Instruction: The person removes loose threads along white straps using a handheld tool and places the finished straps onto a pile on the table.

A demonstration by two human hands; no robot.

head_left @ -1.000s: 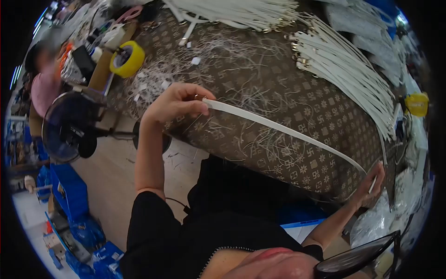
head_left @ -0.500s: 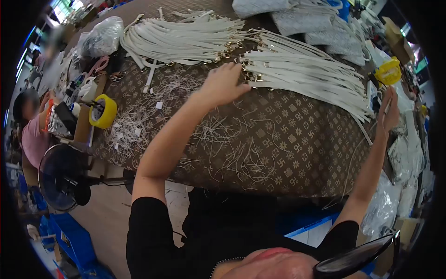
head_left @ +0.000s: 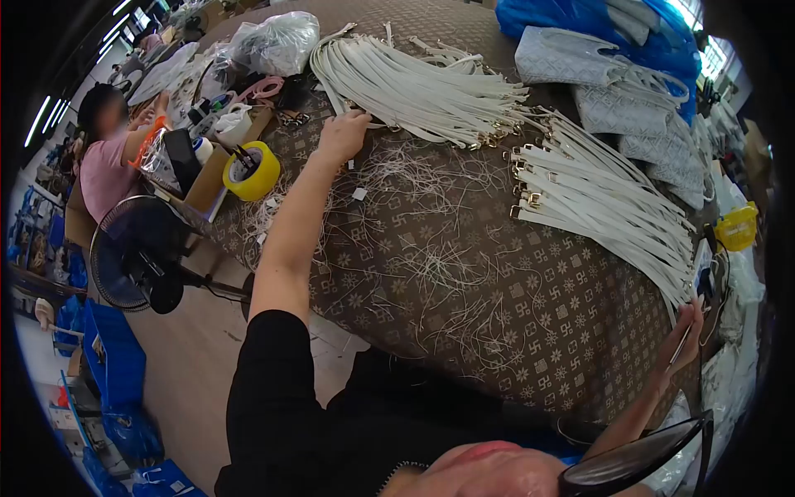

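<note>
White straps with gold-coloured buckles lie in two bundles on a brown patterned cloth. At the near left edge of the far bundle (head_left: 414, 87), my left hand (head_left: 344, 137) has its fingers closed over the loose end of one white strap (head_left: 338, 101); the fingers hide most of that end. My right hand (head_left: 683, 335) is low on the right, by the tail ends of the second bundle (head_left: 600, 190). A thin, pen-like metal tool (head_left: 680, 348) is held in it. Cut thread scraps (head_left: 447, 265) lie between the hands.
Yellow tape (head_left: 263, 172) stands beside a box (head_left: 207, 184) on the left. A fan (head_left: 137, 253) is below it. Patterned white bags (head_left: 571, 62) are stacked at the back right, near a yellow object (head_left: 737, 228). A person in pink (head_left: 108, 170) sits at far left.
My left hand has left the buckles of the right bundle and moved left to the far bundle's loose strap. My right hand is lower in view, and the view has turned.
</note>
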